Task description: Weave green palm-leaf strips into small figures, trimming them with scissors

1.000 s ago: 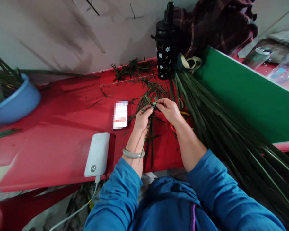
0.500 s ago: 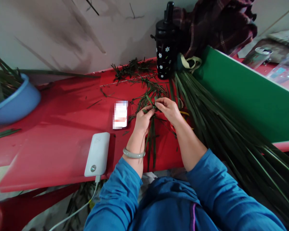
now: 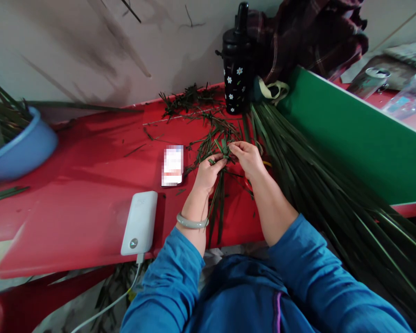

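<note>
My left hand (image 3: 208,173) pinches a small piece of woven green leaf strips (image 3: 224,150) between thumb and fingers, over the red table (image 3: 90,185). Long strip ends hang from it toward the table's front edge. My right hand (image 3: 247,157) is at the right side of the piece, thumb and forefinger closed together on a strip of it. The fingertips hide part of the weave. Under my right wrist, red and yellow loops (image 3: 247,184) show in part.
Cut leaf scraps (image 3: 190,99) lie behind the hands near a black bottle (image 3: 233,78). Long leaves (image 3: 298,162) run beside a green board (image 3: 350,138). A phone (image 3: 172,165), a white power bank (image 3: 139,222) and a blue basin (image 3: 31,143) stand left.
My right hand has moved slightly right, away from my left fingertips. More of the woven piece shows between the hands, and its upper strips now stand up.
</note>
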